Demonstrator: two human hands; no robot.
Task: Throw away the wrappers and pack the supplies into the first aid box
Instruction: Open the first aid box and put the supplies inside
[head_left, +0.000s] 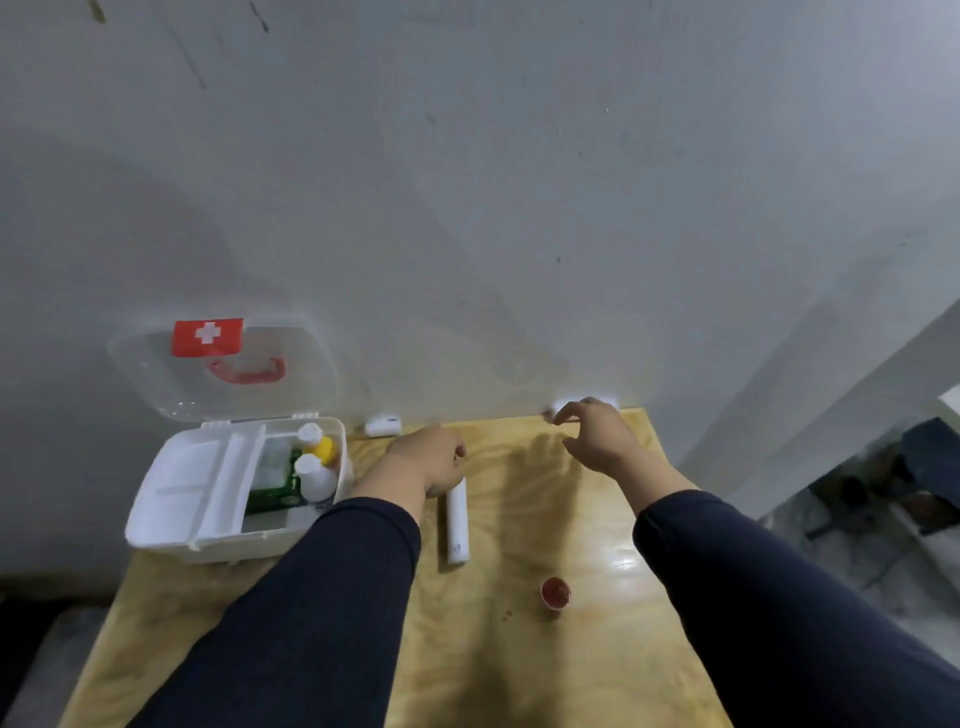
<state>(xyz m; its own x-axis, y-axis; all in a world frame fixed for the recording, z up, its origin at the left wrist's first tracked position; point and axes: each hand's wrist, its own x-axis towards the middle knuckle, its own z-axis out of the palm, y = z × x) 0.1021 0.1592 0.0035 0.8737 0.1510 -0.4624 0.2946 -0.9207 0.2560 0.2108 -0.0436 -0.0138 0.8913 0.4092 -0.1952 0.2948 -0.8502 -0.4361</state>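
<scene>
Showing: one first aid box (208, 499) holding two white bottles (314, 470); one white tube (458, 525), one red cap (556, 593) sitting on table (519, 675)

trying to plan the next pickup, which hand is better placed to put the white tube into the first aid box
Left. The left hand is already at the top end of the white tube, and the open first aid box sits just to its left. The right hand is reaching toward a white item at the table's far edge.
</scene>
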